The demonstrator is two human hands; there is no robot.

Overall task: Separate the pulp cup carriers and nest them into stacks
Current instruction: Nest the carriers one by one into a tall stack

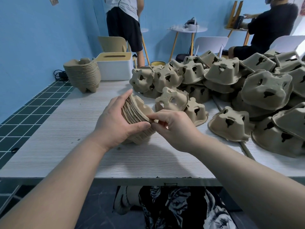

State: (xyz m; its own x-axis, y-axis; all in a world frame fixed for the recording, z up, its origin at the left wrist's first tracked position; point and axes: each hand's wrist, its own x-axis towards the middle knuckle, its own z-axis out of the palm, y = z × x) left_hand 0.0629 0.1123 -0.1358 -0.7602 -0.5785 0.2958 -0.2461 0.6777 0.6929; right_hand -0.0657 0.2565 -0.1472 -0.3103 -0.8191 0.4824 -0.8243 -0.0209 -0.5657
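Roughly early-to-mid task, judged from the head view, the only view available. One finished nested stack (83,75) stands upright at the far left of the desk (57,123), just beside a white tissue box (114,66). A second stack in progress (137,116) lies tilted on its side at desk centre. The left hand (115,123) wraps around it, thumb across the near edge and fingers over the far side. The right hand (173,124) pinches the rim of the outermost carrier at the stack's right end; whether that piece is being seated or pulled off cannot be told.

Remaining work: a large loose pile of carriers (231,90) covers the right half of the desk, most lying upside down and overlapping, some apparently stuck in twos or more. A few singles (171,99) lie between the pile and the held stack. Estimate: well under half of the carriers stacked; the bulk is left.
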